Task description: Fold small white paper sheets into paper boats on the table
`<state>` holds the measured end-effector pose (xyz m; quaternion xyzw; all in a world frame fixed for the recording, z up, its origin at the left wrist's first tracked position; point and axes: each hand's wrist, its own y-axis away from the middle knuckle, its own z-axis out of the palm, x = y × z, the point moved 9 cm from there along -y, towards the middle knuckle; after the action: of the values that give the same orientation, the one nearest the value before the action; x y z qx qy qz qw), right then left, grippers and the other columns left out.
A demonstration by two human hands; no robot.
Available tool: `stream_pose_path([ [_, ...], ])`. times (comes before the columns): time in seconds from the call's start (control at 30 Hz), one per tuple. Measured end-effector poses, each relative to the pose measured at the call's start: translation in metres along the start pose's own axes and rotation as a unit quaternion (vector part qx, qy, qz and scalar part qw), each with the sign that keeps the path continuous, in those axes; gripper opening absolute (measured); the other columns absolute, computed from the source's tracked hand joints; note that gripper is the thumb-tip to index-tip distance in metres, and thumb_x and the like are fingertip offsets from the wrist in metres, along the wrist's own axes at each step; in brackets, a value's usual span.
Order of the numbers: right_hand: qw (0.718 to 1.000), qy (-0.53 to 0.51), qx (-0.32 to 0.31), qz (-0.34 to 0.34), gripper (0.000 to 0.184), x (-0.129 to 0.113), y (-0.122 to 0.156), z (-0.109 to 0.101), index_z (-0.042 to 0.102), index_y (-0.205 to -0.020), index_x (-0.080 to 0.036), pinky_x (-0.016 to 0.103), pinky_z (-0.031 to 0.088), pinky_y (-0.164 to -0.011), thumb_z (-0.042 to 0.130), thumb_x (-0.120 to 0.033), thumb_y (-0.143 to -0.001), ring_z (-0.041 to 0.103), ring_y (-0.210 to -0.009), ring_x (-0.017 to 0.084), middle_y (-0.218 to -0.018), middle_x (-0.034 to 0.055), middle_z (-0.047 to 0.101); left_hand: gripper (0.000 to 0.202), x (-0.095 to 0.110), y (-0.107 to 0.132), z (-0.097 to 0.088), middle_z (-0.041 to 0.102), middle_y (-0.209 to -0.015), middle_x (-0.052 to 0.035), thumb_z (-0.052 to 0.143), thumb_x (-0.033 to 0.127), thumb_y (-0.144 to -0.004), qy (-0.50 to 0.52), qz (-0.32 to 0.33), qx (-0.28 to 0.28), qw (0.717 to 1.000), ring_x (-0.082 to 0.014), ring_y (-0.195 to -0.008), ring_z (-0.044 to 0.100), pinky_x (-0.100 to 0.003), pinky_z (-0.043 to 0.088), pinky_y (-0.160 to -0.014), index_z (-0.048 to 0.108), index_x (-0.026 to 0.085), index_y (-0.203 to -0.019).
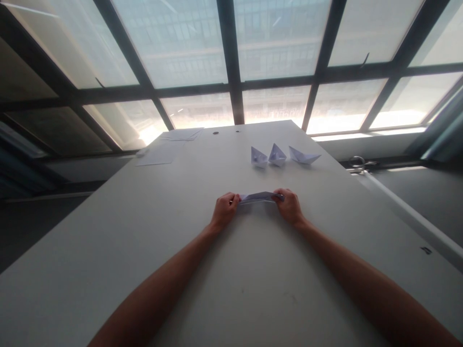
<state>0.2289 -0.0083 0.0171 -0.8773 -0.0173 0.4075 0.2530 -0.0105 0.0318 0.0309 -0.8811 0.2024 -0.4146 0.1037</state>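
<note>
A folded piece of white paper [258, 196] stretches between my two hands, just above or on the table. My left hand [226, 207] pinches its left end, fingers closed on it. At the opposite end, my right hand [288, 205] grips the paper between thumb and fingers. The fingers cover both ends of the paper. Beyond the hands stand three folded paper boats: a left one [259, 158], a middle one [277, 155] and a right one [304, 156] that is longer and lower.
The white table [162, 241] reaches toward a row of dark-framed windows [195, 43]. At its far left lie flat white paper sheets [159, 154]. Two small round holes are near the far edge. A pale rail [405, 207] runs beside the table's right edge.
</note>
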Motion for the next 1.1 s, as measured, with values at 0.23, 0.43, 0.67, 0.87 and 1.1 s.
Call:
stream_pose_path([
  [0.23,0.999,-0.012,-0.023,0.043,0.019,0.002,0.000,0.002,0.073,-0.088,-0.021,0.032,0.047,-0.077,0.059,-0.031,-0.082,0.063,-0.080,0.021,-0.084,0.0043,0.072,0.021,-0.006,0.000,0.003,0.070,-0.088,-0.0031,0.063,0.038,-0.084,0.078,-0.025,-0.011,0.997,-0.0167,-0.075,0.066,-0.027,0.053,-0.068,0.064,0.019,-0.094],
  [0.43,0.998,-0.033,-0.033,0.051,0.020,0.003,0.000,0.005,0.072,-0.087,-0.020,0.031,0.047,-0.076,0.058,-0.034,-0.082,0.063,-0.079,0.021,-0.082,0.0044,0.072,0.036,-0.004,0.001,0.001,0.069,-0.085,-0.0013,0.068,0.033,-0.080,0.088,-0.018,-0.001,0.996,-0.0153,-0.074,0.066,-0.026,0.054,-0.067,0.060,0.021,-0.113],
  [0.67,0.997,-0.043,-0.041,0.042,0.019,0.002,0.000,0.007,0.070,-0.084,-0.019,0.029,0.046,-0.071,0.058,-0.034,-0.082,0.062,-0.073,0.019,-0.076,0.0030,0.070,0.020,-0.005,0.002,0.007,0.070,-0.084,-0.0031,0.062,0.037,-0.086,0.077,-0.017,-0.024,0.997,-0.0138,-0.065,0.064,-0.024,0.051,-0.061,0.065,0.017,-0.087],
  [0.87,0.997,-0.035,-0.040,0.055,0.020,0.002,0.000,0.006,0.070,-0.084,-0.019,0.030,0.046,-0.071,0.057,-0.035,-0.082,0.062,-0.073,0.020,-0.077,0.0032,0.070,0.028,0.003,0.003,0.012,0.070,-0.088,-0.0027,0.059,0.045,-0.089,0.049,0.016,-0.055,0.997,-0.0142,-0.067,0.063,-0.025,0.049,-0.065,0.066,0.018,-0.090],
  [1.1,0.997,-0.032,-0.040,0.055,0.021,0.004,0.000,0.007,0.069,-0.083,-0.019,0.029,0.045,-0.069,0.057,-0.036,-0.081,0.061,-0.071,0.019,-0.075,0.0028,0.069,0.032,0.014,0.003,0.012,0.070,-0.101,-0.0069,0.053,0.046,-0.093,0.018,0.053,-0.073,0.996,-0.0191,-0.087,0.064,-0.029,0.049,-0.079,0.070,0.019,-0.100],
])
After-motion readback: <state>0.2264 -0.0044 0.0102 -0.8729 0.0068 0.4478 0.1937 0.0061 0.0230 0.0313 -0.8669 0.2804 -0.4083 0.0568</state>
